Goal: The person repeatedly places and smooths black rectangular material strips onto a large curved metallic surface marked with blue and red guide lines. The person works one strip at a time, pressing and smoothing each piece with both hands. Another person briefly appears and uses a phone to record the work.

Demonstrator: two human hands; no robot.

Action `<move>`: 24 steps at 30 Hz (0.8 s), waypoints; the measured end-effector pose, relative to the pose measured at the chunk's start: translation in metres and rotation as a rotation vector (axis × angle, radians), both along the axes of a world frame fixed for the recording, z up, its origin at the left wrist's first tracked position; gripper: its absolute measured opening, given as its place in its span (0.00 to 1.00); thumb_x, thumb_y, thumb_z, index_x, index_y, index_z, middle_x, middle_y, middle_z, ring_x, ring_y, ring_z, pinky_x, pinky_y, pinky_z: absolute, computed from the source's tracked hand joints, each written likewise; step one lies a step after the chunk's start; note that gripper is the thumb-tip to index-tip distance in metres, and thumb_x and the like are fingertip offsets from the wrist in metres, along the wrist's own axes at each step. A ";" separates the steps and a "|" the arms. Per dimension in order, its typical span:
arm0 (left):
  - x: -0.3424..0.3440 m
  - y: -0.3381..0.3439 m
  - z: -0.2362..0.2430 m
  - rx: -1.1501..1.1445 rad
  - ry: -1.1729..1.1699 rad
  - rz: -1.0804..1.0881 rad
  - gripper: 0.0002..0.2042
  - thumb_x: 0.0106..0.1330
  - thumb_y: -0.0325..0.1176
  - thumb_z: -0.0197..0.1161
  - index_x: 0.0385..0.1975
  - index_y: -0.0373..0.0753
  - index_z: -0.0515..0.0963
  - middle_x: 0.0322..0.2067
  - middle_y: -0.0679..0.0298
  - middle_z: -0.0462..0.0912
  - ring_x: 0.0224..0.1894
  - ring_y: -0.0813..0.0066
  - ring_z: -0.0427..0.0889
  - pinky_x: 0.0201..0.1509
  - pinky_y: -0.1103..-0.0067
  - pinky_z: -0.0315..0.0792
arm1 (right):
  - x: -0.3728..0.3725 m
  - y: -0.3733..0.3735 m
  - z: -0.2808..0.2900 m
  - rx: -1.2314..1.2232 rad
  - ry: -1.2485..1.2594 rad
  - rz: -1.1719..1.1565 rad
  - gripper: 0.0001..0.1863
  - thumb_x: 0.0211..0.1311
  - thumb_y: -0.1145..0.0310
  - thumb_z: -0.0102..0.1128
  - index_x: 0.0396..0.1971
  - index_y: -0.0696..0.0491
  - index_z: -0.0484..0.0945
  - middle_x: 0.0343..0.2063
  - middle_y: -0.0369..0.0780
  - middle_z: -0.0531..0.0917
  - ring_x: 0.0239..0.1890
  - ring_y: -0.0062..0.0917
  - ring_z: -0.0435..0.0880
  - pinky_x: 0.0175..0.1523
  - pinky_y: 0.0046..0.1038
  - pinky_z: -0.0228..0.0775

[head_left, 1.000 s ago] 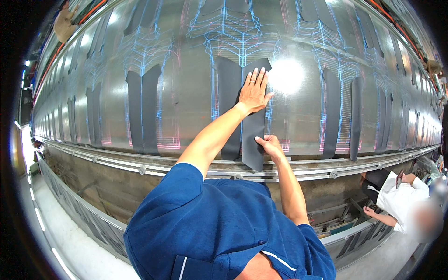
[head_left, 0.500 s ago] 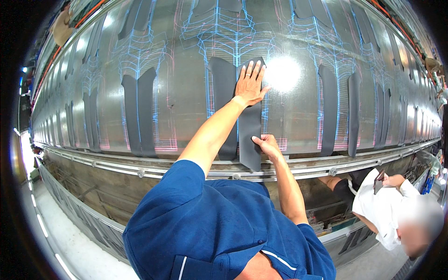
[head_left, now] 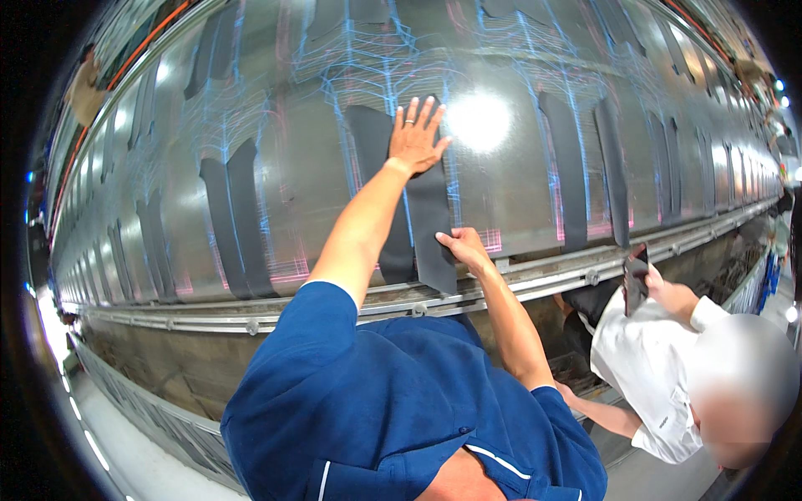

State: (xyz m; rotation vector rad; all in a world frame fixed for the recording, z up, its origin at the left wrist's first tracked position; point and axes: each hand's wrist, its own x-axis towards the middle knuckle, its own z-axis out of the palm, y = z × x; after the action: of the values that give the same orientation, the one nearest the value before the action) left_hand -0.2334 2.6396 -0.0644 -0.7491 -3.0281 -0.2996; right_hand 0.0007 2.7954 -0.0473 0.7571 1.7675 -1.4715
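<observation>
Our left hand (head_left: 415, 148) lies spread over the far end of the grey strip (head_left: 429, 202) on the table (head_left: 505, 188); our right hand (head_left: 465, 249) pinches its near right edge. We best press evenly, without stretching.

Left hand (head_left: 415, 144) lies on strip (head_left: 429, 204) beyond right hand (head_left: 466, 249)

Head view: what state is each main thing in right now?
Table, marked with blue and pink lines.
Dark strip, near end past the table's edge.
Left hand, spread palm down on the dark strip.
Right hand, pinching its right edge.
Next strip to the left, partly hidden by the left arm.
Dark object, held by a co-worker in white.
</observation>
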 end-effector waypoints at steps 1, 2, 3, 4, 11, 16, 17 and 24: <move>-0.001 0.001 -0.001 -0.010 -0.005 -0.008 0.39 0.82 0.64 0.48 0.86 0.51 0.54 0.86 0.58 0.50 0.87 0.48 0.46 0.87 0.47 0.43 | 0.004 0.000 -0.006 0.032 0.052 0.019 0.17 0.73 0.56 0.71 0.36 0.56 0.91 0.28 0.37 0.91 0.29 0.21 0.87 0.35 0.31 0.77; -0.003 -0.004 -0.003 -0.001 0.025 -0.018 0.38 0.82 0.62 0.48 0.86 0.51 0.55 0.86 0.57 0.52 0.87 0.47 0.48 0.87 0.46 0.45 | 0.008 -0.002 -0.011 0.066 0.104 0.038 0.18 0.72 0.53 0.72 0.37 0.57 0.91 0.27 0.39 0.90 0.29 0.23 0.87 0.37 0.34 0.78; -0.004 -0.009 -0.006 -0.009 0.030 -0.028 0.38 0.82 0.62 0.48 0.86 0.50 0.54 0.86 0.56 0.51 0.87 0.46 0.47 0.87 0.46 0.45 | 0.011 -0.003 -0.016 0.104 0.153 0.057 0.20 0.70 0.51 0.72 0.37 0.57 0.91 0.27 0.40 0.90 0.29 0.26 0.87 0.39 0.37 0.78; -0.001 -0.009 -0.005 -0.002 -0.011 -0.044 0.38 0.83 0.62 0.48 0.86 0.50 0.54 0.86 0.55 0.51 0.87 0.45 0.48 0.86 0.46 0.46 | 0.014 -0.004 -0.011 0.147 0.152 0.055 0.21 0.69 0.50 0.72 0.39 0.56 0.91 0.28 0.42 0.90 0.31 0.28 0.88 0.41 0.39 0.78; 0.075 -0.025 -0.001 -0.009 -0.040 -0.113 0.38 0.83 0.57 0.51 0.85 0.44 0.54 0.85 0.50 0.49 0.86 0.41 0.46 0.87 0.47 0.45 | 0.042 -0.015 0.006 0.211 0.204 -0.068 0.19 0.66 0.52 0.74 0.47 0.51 0.92 0.38 0.44 0.94 0.44 0.36 0.93 0.53 0.39 0.81; 0.139 -0.046 0.005 0.097 -0.058 -0.150 0.38 0.81 0.52 0.58 0.85 0.42 0.55 0.85 0.48 0.51 0.85 0.38 0.49 0.86 0.46 0.47 | 0.063 -0.016 0.000 0.179 0.210 -0.078 0.19 0.66 0.55 0.74 0.49 0.52 0.92 0.40 0.45 0.94 0.45 0.35 0.94 0.55 0.37 0.82; 0.151 -0.050 0.007 0.118 -0.073 -0.154 0.38 0.80 0.51 0.58 0.85 0.42 0.55 0.85 0.47 0.51 0.85 0.38 0.49 0.86 0.46 0.47 | 0.068 -0.016 -0.003 0.148 0.230 -0.098 0.19 0.66 0.55 0.74 0.50 0.52 0.92 0.41 0.45 0.95 0.45 0.34 0.94 0.54 0.37 0.82; 0.231 -0.077 0.021 0.105 -0.093 -0.134 0.40 0.79 0.50 0.60 0.84 0.40 0.55 0.84 0.42 0.50 0.85 0.39 0.50 0.86 0.46 0.47 | 0.074 -0.010 -0.024 0.037 0.284 -0.125 0.21 0.67 0.55 0.73 0.51 0.54 0.91 0.42 0.46 0.95 0.45 0.33 0.94 0.54 0.35 0.82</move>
State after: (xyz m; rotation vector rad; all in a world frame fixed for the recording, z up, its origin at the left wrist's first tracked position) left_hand -0.0022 2.5626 -0.0433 -0.9571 -3.0234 -0.5055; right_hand 0.0748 2.7850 -0.0709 0.7163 1.9921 -1.7027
